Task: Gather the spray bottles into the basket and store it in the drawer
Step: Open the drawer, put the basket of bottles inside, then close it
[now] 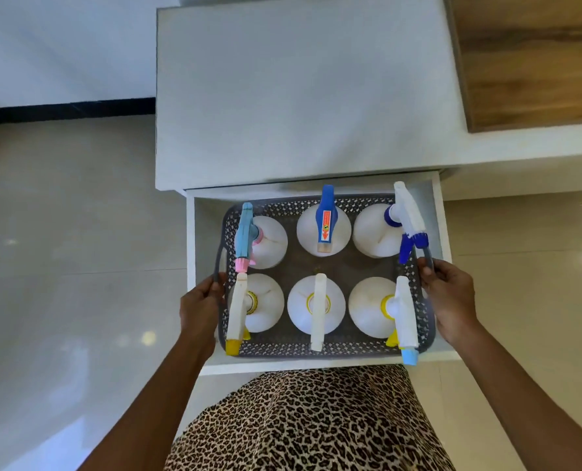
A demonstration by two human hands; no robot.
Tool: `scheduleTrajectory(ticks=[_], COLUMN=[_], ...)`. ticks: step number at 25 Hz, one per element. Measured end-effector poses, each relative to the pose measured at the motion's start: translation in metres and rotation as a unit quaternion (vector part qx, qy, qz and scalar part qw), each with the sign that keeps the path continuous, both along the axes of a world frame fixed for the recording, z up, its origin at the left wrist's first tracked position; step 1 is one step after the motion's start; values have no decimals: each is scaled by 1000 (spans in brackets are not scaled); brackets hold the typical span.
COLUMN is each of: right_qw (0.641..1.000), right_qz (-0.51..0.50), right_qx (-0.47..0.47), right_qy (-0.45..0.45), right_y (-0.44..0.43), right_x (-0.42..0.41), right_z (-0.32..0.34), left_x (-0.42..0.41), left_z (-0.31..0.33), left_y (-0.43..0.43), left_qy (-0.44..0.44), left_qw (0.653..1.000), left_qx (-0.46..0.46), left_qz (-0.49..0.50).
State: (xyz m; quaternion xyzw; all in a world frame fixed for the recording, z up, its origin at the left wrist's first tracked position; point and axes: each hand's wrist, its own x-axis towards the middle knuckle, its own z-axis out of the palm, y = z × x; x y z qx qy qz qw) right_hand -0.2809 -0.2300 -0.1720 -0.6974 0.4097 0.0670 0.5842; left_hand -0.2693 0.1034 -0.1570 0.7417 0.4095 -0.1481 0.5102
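A grey perforated basket (283, 348) sits inside the open white drawer (190, 253) below the cabinet top. Several white spray bottles stand upright in it in two rows. The far row has a light blue and pink trigger (243, 232), a blue trigger (327, 215) and a white and dark blue trigger (408, 219). The near row has white triggers with yellow collars (318, 311). My left hand (199, 307) grips the basket's left handle. My right hand (447, 300) grips the right handle.
The white cabinet top (300, 96) lies just beyond the drawer. A wooden panel (531, 59) is at the upper right. Glossy tiled floor (79, 266) spreads on both sides. My leopard-print skirt (310, 419) is right against the drawer front.
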Motion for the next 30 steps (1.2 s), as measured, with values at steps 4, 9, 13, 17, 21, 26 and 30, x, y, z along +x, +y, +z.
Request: scheduleTrajectory(ticks=[4,9,13,17,21,26,30], right_qw=[999,997,992,983,975,966,952], right_qz=[6,24,45,64,66,92,129], right_qx=[6,-22,-50,-94,-121,-141,-179], right_qy=[32,65,111,145,176,194,210], right_y=[-4,-9,-13,-11,-9,-8,-8], right_x=[-9,9,26,42,50,57,63], right_z=[-36,-81,-128,-170,-194,-203,-213], left_x=[-6,3,17,31,34,39,45], left_z=[-30,-79,-128,-174,-202,-216,-223], left_y=[-2,-7,-16,-20,-21,-21,-23], left_qy=[16,32,49,73,99,121,144], left_qw=[1000,999,998,995,992,988,986], left_qx=[6,-23,-31,-28,-17,-2,8], left_qz=[-7,15,36,59,70,95,89])
